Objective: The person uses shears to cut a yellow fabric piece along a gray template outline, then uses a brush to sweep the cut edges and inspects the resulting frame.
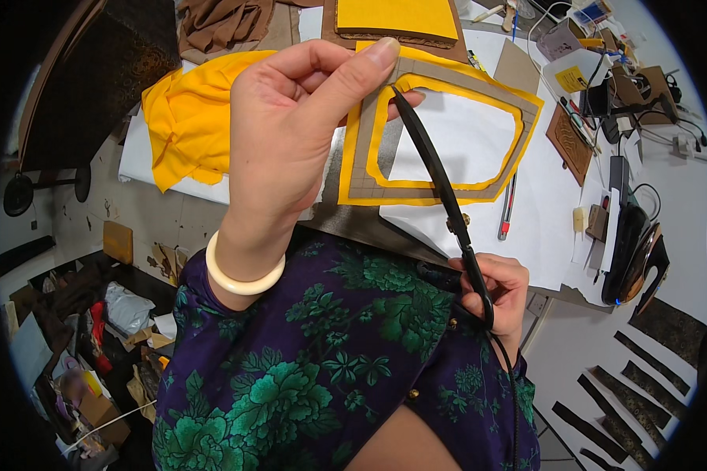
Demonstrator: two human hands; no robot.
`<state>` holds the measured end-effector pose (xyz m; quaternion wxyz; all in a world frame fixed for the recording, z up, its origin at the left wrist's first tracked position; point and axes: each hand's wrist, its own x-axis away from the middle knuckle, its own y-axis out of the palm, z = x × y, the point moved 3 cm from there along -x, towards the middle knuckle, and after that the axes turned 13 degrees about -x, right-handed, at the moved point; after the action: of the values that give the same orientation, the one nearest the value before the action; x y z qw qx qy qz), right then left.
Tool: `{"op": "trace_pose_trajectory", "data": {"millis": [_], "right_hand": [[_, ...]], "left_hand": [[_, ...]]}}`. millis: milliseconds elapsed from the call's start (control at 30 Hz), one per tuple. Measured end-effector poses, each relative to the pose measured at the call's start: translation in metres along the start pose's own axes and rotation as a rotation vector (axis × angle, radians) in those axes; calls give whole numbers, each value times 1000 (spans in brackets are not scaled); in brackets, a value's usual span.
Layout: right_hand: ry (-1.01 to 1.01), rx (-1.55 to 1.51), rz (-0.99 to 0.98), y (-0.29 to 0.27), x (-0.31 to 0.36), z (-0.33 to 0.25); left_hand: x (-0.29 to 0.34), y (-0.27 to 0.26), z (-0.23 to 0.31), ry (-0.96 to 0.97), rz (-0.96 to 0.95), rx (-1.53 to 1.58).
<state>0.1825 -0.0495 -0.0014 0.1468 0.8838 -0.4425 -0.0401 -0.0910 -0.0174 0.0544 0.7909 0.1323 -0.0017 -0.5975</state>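
Observation:
My left hand point(291, 118) is closed, pinching the top left corner of a grey-brown frame point(428, 195) between thumb and fingers. Yellow fabric borders the frame's outer edge and its rounded window. Through the window a fingertip of that hand shows. My right hand point(501, 290) is wrapped around the handles of long black scissors point(432, 157), seen nearly edge-on with a brass-coloured pivot. Their tip meets the yellow fabric at the window's upper left inner corner. How far the blades are apart cannot be made out.
Crumpled yellow fabric point(192, 118) lies left of the frame, and a yellow-topped block point(397, 20) stands behind. A red-and-grey cutter point(507, 208) rests on white paper. At right are a carved brown panel point(569, 145), cables and an iron point(644, 267); dark strips point(652, 369) lie lower right.

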Motion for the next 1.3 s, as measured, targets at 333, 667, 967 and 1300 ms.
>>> {"op": "trace_pose_trajectory", "data": {"millis": [333,667,967,1300], "right_hand": [[-46,-41,-34,-2,-2,-2],[-40,53,-55,-6,-5,-10],[-23,121,-54,-9,-5,-14],[-497,413,336,3,-55,-45]], "left_hand": [[-1,-4,4,-23,-51,-36],[-3,-8,8,1,-95,-149],[-3,-9,7,-5,-91,-167],[-6,3,3,-153,-239,-182]]}}
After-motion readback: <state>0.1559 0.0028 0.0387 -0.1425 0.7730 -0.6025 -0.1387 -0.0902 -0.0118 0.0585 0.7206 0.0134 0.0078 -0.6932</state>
